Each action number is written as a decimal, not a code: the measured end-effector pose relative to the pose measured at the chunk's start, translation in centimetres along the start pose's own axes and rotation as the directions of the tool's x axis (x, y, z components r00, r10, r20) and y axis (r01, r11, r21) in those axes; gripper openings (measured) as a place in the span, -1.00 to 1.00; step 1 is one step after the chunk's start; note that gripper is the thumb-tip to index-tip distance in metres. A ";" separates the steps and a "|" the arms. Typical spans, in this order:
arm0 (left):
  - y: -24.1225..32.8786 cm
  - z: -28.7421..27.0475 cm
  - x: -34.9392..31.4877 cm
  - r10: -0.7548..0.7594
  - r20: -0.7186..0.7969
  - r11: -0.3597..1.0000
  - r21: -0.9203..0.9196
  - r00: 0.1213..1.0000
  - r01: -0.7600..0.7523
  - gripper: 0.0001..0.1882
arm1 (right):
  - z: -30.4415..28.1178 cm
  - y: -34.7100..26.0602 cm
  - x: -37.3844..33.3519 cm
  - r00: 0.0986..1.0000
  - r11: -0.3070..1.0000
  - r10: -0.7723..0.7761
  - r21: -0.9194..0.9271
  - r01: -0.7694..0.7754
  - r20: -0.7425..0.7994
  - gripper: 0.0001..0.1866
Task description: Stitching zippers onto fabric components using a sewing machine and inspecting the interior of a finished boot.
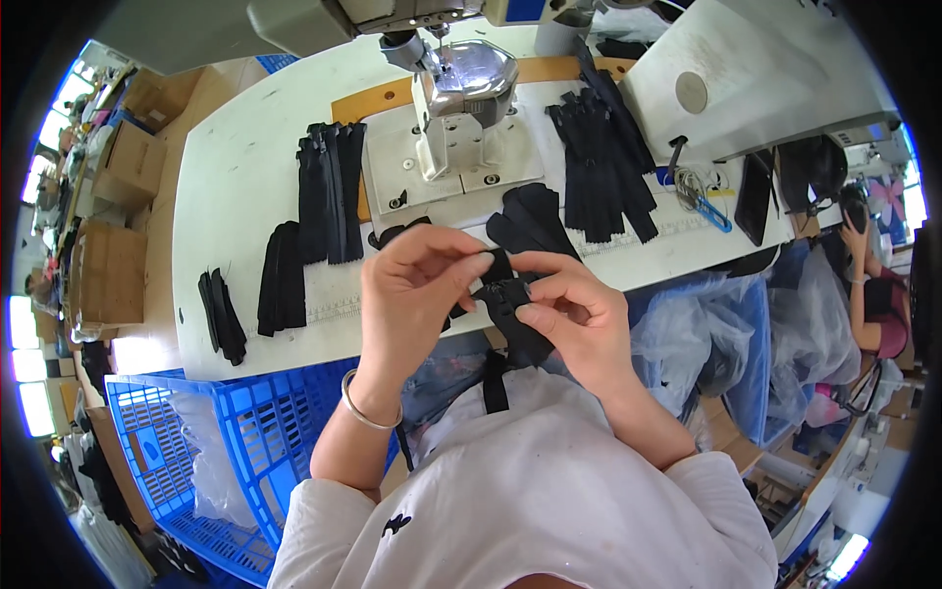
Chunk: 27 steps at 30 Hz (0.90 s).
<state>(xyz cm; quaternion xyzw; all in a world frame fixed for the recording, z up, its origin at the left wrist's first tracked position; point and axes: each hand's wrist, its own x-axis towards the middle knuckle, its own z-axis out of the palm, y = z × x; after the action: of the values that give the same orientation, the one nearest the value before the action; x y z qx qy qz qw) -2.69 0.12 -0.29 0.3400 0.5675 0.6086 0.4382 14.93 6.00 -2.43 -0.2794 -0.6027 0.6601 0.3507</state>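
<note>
My left hand (410, 294) and my right hand (581, 316) meet above the near edge of the white sewing table. Between their fingertips is a black zipper (522, 332), pinched from both sides, its lower end hanging toward my lap. The left thumb and forefinger grip the upper part; the right ones hold it slightly lower. Just beyond my hands stands the sewing machine's metal post (444, 137). Bundles of black zippers lie on the table: one left of the post (331, 196), one to the right (596, 162). Folded black pieces (531, 218) rest behind my right hand.
Smaller black bundles lie at left (283, 280) and far left (223, 316). A blue crate (235, 402) stands below the table's left side; a blue bin with clear plastic bags (751, 344) is at right. Blue-handled snips (714, 214) and a phone (755, 196) lie near another person (873, 285).
</note>
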 end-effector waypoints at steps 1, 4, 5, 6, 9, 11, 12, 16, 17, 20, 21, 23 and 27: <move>-0.4 0.0 -0.1 0.032 0.059 0.994 -0.102 0.998 -0.026 -0.91 | 0.3 0.4 0.2 1.000 1.000 -0.019 -0.002 0.019 -0.021 -0.87; -0.1 0.4 -0.8 -0.015 0.048 0.958 -0.286 0.999 0.028 -0.89 | 0.5 0.1 0.5 0.998 0.999 0.039 0.012 -0.038 -0.054 -0.88; -0.4 0.1 -1.1 -0.006 0.072 0.958 -0.286 0.997 0.026 -0.84 | 0.6 -0.1 0.5 0.996 0.998 0.063 0.004 -0.063 -0.063 -0.89; -0.4 0.4 -1.4 -0.008 0.072 0.957 -0.288 0.997 0.028 -0.84 | 0.6 -0.1 0.6 0.994 0.996 0.087 -0.004 -0.088 -0.072 -0.89; 0.0 1.3 -2.0 0.049 0.021 0.983 -0.178 0.999 -0.044 -0.75 | 0.5 0.1 0.7 0.996 0.998 0.064 0.016 -0.064 -0.066 -0.90; 0.0 1.3 -1.8 0.043 0.021 0.983 -0.179 0.999 -0.039 -0.75 | 0.6 0.0 0.8 0.997 0.998 0.059 0.032 -0.057 -0.055 -0.89; 0.0 1.2 -1.7 0.037 0.024 0.983 -0.179 0.999 -0.033 -0.75 | 0.6 -0.1 0.9 0.998 0.998 0.052 0.049 -0.049 -0.047 -0.89; 0.0 1.2 -1.8 0.015 0.020 0.979 -0.204 1.000 -0.011 -0.75 | 0.6 -0.2 1.0 0.998 0.999 0.037 0.038 -0.035 -0.041 -0.90; 0.0 1.1 -1.8 0.018 0.027 0.979 -0.203 0.999 -0.012 -0.76 | 0.4 -0.1 1.1 0.999 0.999 0.021 0.027 -0.020 -0.033 -0.90; 0.2 1.3 -1.8 0.031 0.024 0.980 -0.200 0.999 -0.026 -0.77 | 0.2 -0.1 1.2 1.000 1.000 0.019 0.015 -0.019 -0.020 -0.91; 0.2 1.3 -1.9 0.041 0.014 0.980 -0.197 0.999 -0.038 -0.77 | 0.1 -0.2 1.2 0.999 0.999 0.033 0.015 -0.033 -0.014 -0.91; 0.1 1.5 -1.8 0.046 0.006 0.977 -0.209 0.999 -0.044 -0.77 | 0.3 -0.5 1.2 0.999 0.997 0.052 0.049 -0.052 -0.012 -0.91; 0.1 1.5 -1.7 0.097 -0.019 0.972 -0.213 0.995 -0.098 -0.78 | 0.6 -0.7 1.4 0.998 0.993 0.068 0.096 -0.066 -0.016 -0.90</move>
<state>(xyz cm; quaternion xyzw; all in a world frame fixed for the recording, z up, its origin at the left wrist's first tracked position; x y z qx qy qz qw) -0.69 -0.86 0.16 0.3158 0.4832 0.6883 0.4394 13.72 6.81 -1.64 -0.2889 -0.5572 0.6969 0.3470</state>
